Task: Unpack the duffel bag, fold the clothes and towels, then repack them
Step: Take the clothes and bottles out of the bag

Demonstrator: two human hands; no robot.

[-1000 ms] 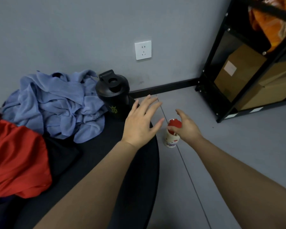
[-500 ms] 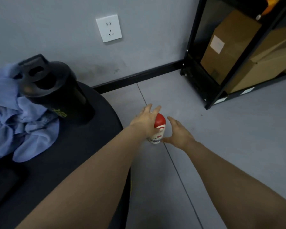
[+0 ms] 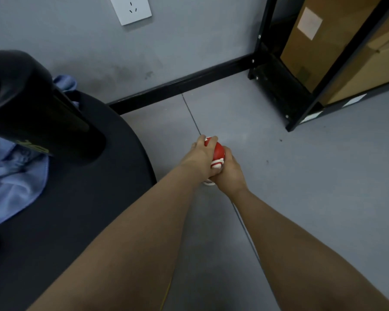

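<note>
We curl the fingers (image 3: 213,138) of our left hand (image 3: 201,157) over the red cap of the small bottle (image 3: 216,153) while our right hand (image 3: 228,173) grips its white body from the right, above the grey floor (image 3: 301,187). To the left, the blue garment (image 3: 14,180) lies crumpled on the black round table (image 3: 81,209), touching the black shaker bottle (image 3: 32,113). A black shelf (image 3: 305,86) holding a cardboard box (image 3: 323,41) stands at the right.

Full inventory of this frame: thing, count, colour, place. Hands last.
shaker bottle: 1, black, on table, left
cloth: 1, blue, crumpled on table beside shaker bottle
table: 1, black, round, left
small bottle: 1, white with red cap, on floor, centre
socket: 1, white, on wall, top
shelf: 1, black frame, right
boxes: at least 2, brown cardboard, on shelf
left hand: grips small bottle's cap
right hand: grips small bottle's body
</note>
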